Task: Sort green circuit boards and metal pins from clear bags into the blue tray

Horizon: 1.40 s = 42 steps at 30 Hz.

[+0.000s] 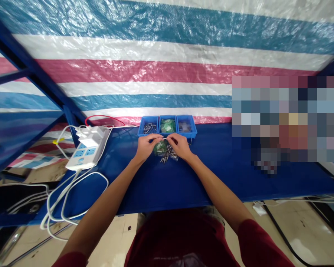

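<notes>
My left hand and my right hand meet at fingertip height in front of the bins, thumbs and fingers pinched. Between them stretches a small thin pale rod, an end in each pinch; its exact kind is too small to tell. Below the fingers, a pile of short metal pins lies on the blue table beside a green packet, partly hidden by my hands. Just behind stand three joined blue bins: the left bin with metal pins, the middle bin with green packets, the right bin with greyish pieces.
A white power strip with plugged-in adapters sits at the table's left, its white cables looping over the front edge. Striped plastic sheeting hangs behind the blue table. The right side is pixelated.
</notes>
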### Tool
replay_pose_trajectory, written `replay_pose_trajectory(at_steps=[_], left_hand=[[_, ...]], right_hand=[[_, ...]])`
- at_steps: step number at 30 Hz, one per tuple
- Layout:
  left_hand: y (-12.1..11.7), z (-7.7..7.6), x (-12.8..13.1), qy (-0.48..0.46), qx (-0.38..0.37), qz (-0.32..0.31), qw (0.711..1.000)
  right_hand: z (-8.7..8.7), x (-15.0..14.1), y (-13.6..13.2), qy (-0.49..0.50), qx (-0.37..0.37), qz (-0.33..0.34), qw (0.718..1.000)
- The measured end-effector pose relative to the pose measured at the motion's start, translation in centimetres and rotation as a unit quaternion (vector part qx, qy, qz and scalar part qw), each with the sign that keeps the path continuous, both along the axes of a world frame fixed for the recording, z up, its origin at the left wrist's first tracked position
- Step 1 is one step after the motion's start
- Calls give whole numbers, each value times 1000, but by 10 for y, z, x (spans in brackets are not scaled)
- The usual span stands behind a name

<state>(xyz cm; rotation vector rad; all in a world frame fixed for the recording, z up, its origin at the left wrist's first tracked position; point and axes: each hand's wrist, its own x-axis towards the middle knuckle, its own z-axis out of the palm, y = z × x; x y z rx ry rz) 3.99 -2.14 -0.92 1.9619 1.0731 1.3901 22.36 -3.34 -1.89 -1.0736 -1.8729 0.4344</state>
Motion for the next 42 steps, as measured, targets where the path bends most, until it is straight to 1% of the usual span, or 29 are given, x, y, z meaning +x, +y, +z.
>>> replay_pose_trajectory(at_steps=[1,2,3,5,7,8,10,11,12,15,16,18,20,21,23,27,33,35,38,42], left_hand=[[-1,5,-1,-5,21,31,999],[-2,11,-2,-13,53,76,996],[-3,18,-4,-25,95,135,986],[0,32,-10,-50,168,245,954],[8,42,-17,-43,213,299,929],[13,44,-20,-11,215,300,929],[23,42,-22,112,179,249,945],[26,40,-23,174,151,222,948],[29,36,-23,211,127,209,946],[29,25,-22,250,92,168,949],[27,22,-22,259,85,138,952],[23,16,-22,291,60,57,953],[19,10,-24,333,21,-9,943],[18,7,-24,352,3,-25,936],[17,1,-25,378,-16,-25,925],[18,-6,-25,394,-24,-21,918],[20,-5,-24,409,-14,-46,911],[20,-2,-23,390,-12,-50,919],[19,5,-19,324,-3,-60,944],[14,18,-8,220,0,-50,974]], right_hand=[[0,0,0,-3,-7,-7,1000],[1,1,0,-3,-11,-16,1000],[1,1,1,-3,-13,-26,1000],[0,2,2,-3,-15,-41,999],[-1,2,3,-7,-13,-47,999],[-2,2,4,-11,-11,-47,999],[-2,3,4,-18,-4,-45,999],[-3,3,5,-22,-1,-46,999],[-3,3,5,-28,-1,-49,998],[-3,4,7,-50,-10,-70,996],[-3,5,8,-58,-16,-78,995],[-3,6,8,-77,-32,-91,992],[-2,8,9,-99,-54,-98,989],[-2,8,9,-111,-65,-99,987],[-1,8,8,-133,-81,-93,983],[-1,5,7,-157,-95,-72,980],[-2,2,6,-158,-92,-72,980],[-2,2,6,-153,-89,-79,981],[-2,2,6,-125,-80,-75,986],[-4,0,9,-28,-68,-36,997]])
